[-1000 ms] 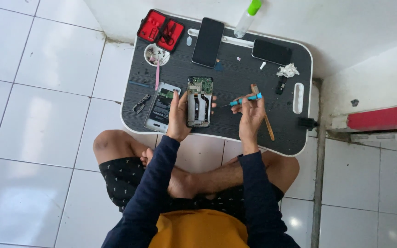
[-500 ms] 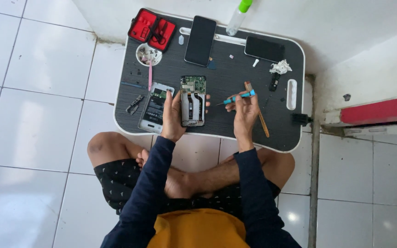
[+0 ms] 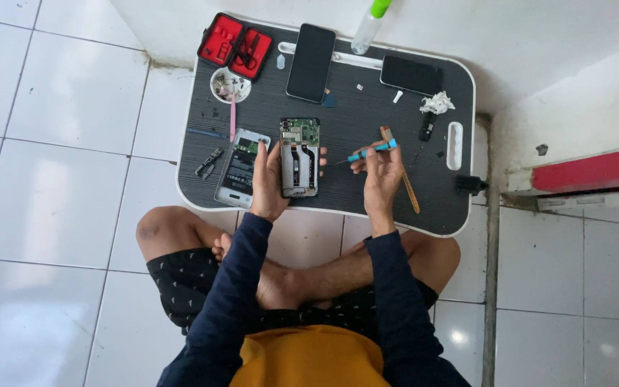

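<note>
I sit cross-legged at a small dark lap table (image 3: 367,193). My left hand (image 3: 268,183) grips an opened phone (image 3: 299,157) by its left edge, the green circuit board facing up. My right hand (image 3: 381,172) holds a blue-handled screwdriver (image 3: 370,150), its tip pointing left toward the phone with a small gap between them. A second opened phone (image 3: 239,167) lies just left of my left hand. A wooden-handled brush (image 3: 400,172) lies under my right hand.
On the table's far side lie a red tool case (image 3: 235,44), a small dish of parts (image 3: 229,84), two dark phones (image 3: 311,61) (image 3: 410,74), a spray bottle (image 3: 367,27), crumpled tissue (image 3: 436,104), a pink tool (image 3: 233,118) and pliers (image 3: 208,163). White tiled floor surrounds it; a wall stands beyond.
The view has shifted slightly. My hands keep their grips; the screwdriver tip stays near the phone's right side.
</note>
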